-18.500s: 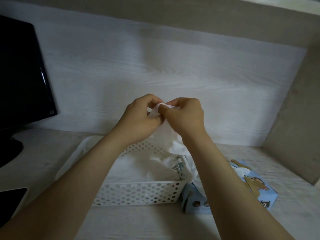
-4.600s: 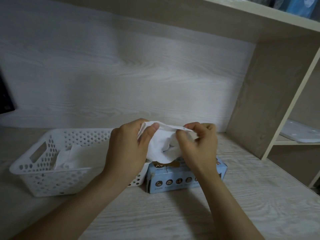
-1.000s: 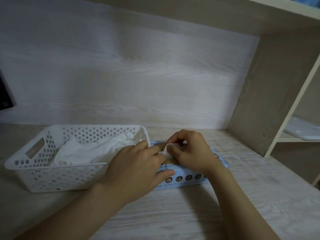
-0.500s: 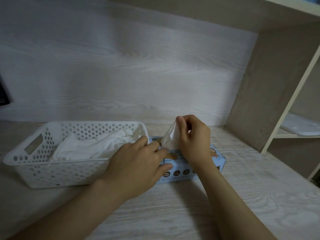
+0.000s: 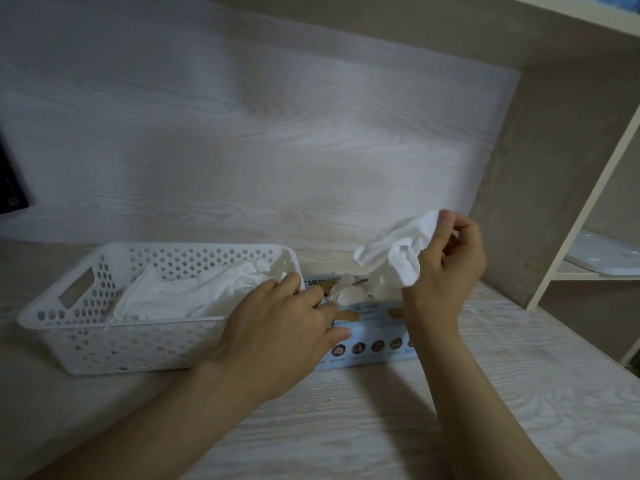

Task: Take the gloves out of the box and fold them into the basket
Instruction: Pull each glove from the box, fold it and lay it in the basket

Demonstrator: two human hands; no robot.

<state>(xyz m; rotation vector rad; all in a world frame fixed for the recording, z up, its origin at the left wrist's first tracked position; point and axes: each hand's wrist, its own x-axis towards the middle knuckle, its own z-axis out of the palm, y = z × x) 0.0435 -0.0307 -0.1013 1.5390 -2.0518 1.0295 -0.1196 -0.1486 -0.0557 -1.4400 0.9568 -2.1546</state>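
Thin white glove (image 5: 394, 251), crumpled, raised above the right end of the pale-blue box (image 5: 374, 348), trailing down toward its top opening. Spare gloves (image 5: 346, 294) bunched in that opening. White perforated basket (image 5: 104, 341) just left of the box, toward the back edge of the worktop (image 5: 381, 427), holding flat folded gloves (image 5: 180, 296).

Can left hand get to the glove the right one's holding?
Probably yes. The left hand rests on the box, and the glove hangs from the right hand just above it, with nothing between.

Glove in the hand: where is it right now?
In the head view, the glove hangs right of centre, pinched by the right hand above the blue box, to the right of the white basket.
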